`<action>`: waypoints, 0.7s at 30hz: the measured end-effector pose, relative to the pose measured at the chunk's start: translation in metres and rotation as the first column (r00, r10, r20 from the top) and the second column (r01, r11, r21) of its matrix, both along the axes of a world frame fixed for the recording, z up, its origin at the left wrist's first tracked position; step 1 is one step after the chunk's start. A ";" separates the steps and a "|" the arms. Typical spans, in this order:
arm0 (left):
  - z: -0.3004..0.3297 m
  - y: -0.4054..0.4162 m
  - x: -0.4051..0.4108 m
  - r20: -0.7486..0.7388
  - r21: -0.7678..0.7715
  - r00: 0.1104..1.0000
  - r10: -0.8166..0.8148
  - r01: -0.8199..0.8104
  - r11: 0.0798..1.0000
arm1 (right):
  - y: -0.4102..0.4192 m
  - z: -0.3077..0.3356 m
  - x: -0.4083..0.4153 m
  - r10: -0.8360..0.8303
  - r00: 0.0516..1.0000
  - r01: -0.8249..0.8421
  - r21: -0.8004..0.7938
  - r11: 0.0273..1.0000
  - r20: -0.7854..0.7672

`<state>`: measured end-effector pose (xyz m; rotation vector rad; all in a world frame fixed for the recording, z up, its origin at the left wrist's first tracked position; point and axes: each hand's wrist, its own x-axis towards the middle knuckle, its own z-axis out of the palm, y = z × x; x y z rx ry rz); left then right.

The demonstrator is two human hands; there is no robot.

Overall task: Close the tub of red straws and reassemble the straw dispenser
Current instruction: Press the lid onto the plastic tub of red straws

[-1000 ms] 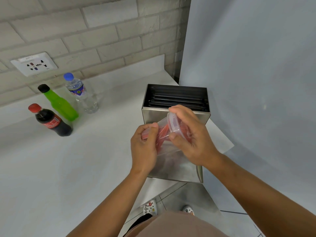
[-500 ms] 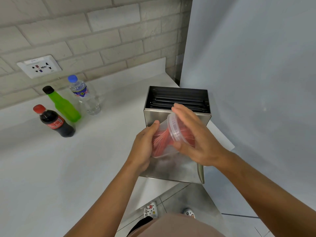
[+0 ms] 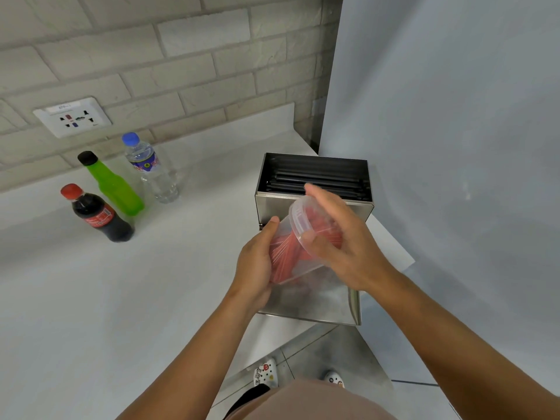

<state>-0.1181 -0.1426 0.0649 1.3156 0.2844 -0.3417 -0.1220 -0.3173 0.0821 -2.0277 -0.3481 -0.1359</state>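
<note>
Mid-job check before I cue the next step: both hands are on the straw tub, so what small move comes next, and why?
Probably press the lid fully down. The left hand cradles the tub and the right hand covers the lid, which looks tilted at the rim. The dispenser behind is still open.

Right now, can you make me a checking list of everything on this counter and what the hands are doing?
Surface: white countertop, bare in front.
Job's things: clear plastic tub of red straws held tilted in the air; clear round lid at its mouth; open stainless steel dispenser box with dark straws inside, no cover on.
Clutter: red-capped cola bottle, green bottle with black cap, blue-capped water bottle.
Hands: left hand grips the tub; right hand presses the lid.
Cables: nothing seen.
Surroundings: brick wall, white wall socket, grey panel on the right.
</note>
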 end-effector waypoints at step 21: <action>0.025 -0.034 0.008 0.477 0.142 0.879 -0.026 -0.047 0.989 | 0.032 -0.002 -0.004 -0.273 0.943 0.333 0.494 0.803 -0.190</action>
